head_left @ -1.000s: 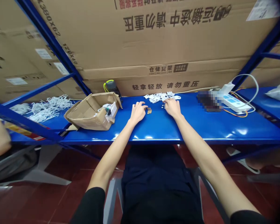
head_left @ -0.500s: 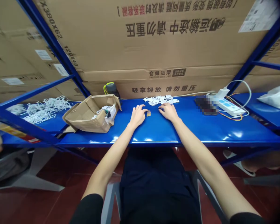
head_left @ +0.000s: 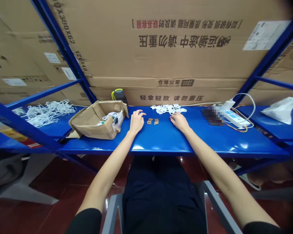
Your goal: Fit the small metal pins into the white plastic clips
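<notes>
Blue worktop (head_left: pixel 161 140) bears small gold pieces (head_left: pixel 156 121) between left fingers (head_left: pixel 138 112) and right fingers (head_left: pixel 174 117).

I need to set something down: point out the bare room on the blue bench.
Bare: right of the right hand, in front of the power strip; and between the golden pieces and the bench's front edge. Crowded: behind those pieces, where white parts lie, and left, at the cardboard box.

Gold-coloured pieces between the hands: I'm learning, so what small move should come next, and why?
Probably ease the left hand rightward to the closer gold-coloured pieces: they lie on the blue table, nearer to that hand than to the right hand.
</notes>
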Tool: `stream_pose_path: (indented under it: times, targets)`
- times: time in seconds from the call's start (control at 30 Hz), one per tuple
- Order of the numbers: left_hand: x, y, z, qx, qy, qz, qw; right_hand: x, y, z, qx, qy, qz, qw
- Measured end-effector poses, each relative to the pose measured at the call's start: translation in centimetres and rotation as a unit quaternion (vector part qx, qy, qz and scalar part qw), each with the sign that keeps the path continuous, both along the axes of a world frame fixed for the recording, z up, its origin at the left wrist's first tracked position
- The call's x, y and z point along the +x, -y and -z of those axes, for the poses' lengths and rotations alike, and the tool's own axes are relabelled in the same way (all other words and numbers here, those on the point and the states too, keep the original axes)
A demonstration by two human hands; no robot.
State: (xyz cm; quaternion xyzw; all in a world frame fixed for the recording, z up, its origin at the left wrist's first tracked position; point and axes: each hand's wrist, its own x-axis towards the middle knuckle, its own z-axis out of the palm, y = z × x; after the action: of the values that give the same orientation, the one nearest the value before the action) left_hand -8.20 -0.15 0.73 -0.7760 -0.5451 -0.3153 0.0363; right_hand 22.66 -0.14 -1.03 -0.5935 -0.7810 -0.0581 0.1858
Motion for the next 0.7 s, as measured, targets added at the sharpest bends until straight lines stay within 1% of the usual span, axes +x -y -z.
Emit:
stream_pose_path:
  times: [0.1,0.17,0.27,0.43,0.53,0.63,0.7]
  targets:
    - [0.0,-0.1,0.4,-0.019,0.004,-0.006,1.000,0.2,0.0,0.0,-0.003,0.005,-0.012,1.000]
    - [0.1,-0.3,0.9,-0.048,0.006,-0.016,0.999,0.4,-0.1,0.1,-0.004,-0.005,-0.012,1.000]
    - [-0.1,-0.7,1.4,-0.077,0.025,-0.027,0.996,0.7,-0.1,0.3,-0.003,-0.033,0.006,0.999]
    - [-0.4,-1.0,1.7,-0.080,0.035,-0.039,0.995,1.0,0.0,0.2,0.007,-0.075,0.036,0.996]
    - [-0.5,-0.8,1.6,-0.090,0.029,-0.039,0.995,1.0,0.0,0.0,0.021,-0.132,0.060,0.989]
    - [-0.4,-1.0,1.4,-0.104,0.024,-0.039,0.993,1.2,-0.2,-0.1,0.031,-0.211,0.093,0.973]
    - [-0.5,-1.4,1.2,-0.119,0.026,-0.047,0.991,1.4,-0.4,-0.2,0.044,-0.255,0.109,0.960]
